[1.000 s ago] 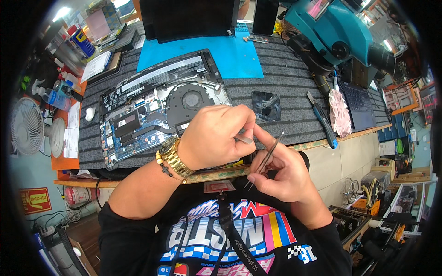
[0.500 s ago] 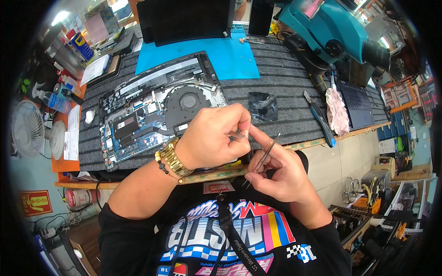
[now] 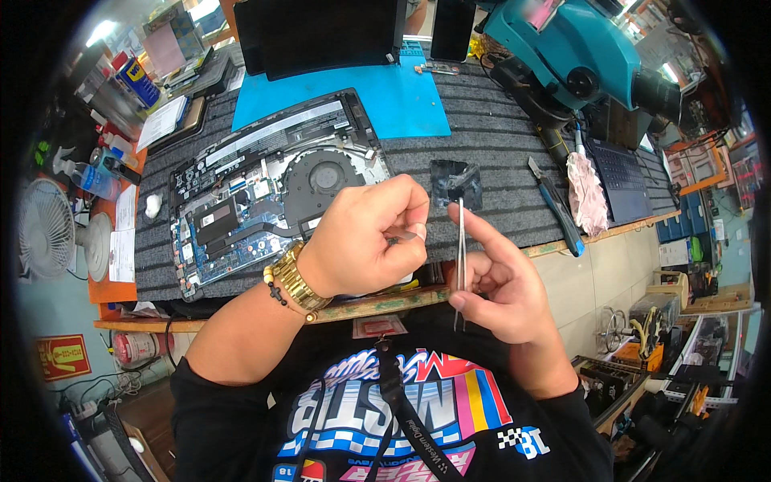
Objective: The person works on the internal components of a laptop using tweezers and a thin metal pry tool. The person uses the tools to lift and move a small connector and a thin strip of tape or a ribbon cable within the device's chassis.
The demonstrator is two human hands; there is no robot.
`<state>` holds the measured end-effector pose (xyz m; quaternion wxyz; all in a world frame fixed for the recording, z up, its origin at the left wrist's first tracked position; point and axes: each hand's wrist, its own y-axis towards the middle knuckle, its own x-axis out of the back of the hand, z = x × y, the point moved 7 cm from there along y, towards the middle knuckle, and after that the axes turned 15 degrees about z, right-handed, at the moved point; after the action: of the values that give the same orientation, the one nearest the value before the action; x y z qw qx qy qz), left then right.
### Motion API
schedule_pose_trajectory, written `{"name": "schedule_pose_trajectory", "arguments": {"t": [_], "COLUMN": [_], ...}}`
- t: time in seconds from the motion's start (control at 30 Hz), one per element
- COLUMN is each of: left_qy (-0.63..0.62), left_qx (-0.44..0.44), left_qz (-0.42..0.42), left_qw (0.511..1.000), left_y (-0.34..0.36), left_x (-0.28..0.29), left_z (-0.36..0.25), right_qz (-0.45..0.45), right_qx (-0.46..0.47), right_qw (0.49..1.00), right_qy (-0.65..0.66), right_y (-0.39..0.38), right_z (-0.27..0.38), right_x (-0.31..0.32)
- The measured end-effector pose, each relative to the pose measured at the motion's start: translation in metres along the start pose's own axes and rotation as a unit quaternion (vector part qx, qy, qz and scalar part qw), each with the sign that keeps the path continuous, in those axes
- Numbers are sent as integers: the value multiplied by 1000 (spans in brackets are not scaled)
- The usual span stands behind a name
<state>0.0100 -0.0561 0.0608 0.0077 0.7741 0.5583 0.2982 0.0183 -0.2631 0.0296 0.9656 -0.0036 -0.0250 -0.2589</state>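
My left hand (image 3: 365, 237), with a gold watch (image 3: 295, 277) and a beaded bracelet at the wrist, is closed in a pinch in front of the opened laptop. A thin greyish edge shows between its fingers; what it belongs to is hidden. To its right, my right hand (image 3: 506, 293) holds a pair of metal tweezers (image 3: 461, 253) lengthwise, index finger stretched up beside them and thumb lower down. The laptop base (image 3: 265, 210) lies with its fan (image 3: 323, 178), board and battery exposed. Beyond the tweezers lies a small black square sheet (image 3: 470, 195) with dark grey smudges.
A blue mat (image 3: 337, 96) lies behind the laptop, below a dark screen (image 3: 321, 36). At right are a teal microscope (image 3: 570, 56), a blue-handled cutter (image 3: 562, 217), a crumpled pink cloth (image 3: 588, 193) and another laptop (image 3: 620, 181). A white fan (image 3: 48, 225) stands at left.
The tweezers have swung from a slant to nearly upright, and my right hand has shifted slightly right, away from the left. My left hand keeps its pinch and has moved slightly left.
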Motion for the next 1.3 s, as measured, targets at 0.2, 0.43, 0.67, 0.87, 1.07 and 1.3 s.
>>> {"name": "schedule_pose_trajectory", "arguments": {"t": [0.2, 0.43, 0.67, 0.87, 1.07, 1.3], "left_qy": [-10, -60, -38, -77, -60, 169], "left_qx": [-26, -9, 4, 17, 22, -39], "left_qz": [15, 82, 104, 121, 130, 157], "left_qw": [1000, 995, 994, 990, 989, 972], "left_y": [1, 4, 5, 2, 6, -4], "left_x": [-1, -9, -8, -11, -7, -58], "left_z": [-3, 2, 2, 12, 10, -1], "right_qz": [13, -19, -62, -92, -106, -227], "right_qx": [48, 81, 139, 138, 132, 26], "right_qw": [971, 967, 960, 966, 969, 972], "right_qy": [236, 243, 234, 197, 180, 57], "right_y": [-3, -10, -13, -14, -14, -14], "right_z": [7, -4, -7, -9, -9, -18], "right_x": [3, 14, 26, 32, 34, 79]}}
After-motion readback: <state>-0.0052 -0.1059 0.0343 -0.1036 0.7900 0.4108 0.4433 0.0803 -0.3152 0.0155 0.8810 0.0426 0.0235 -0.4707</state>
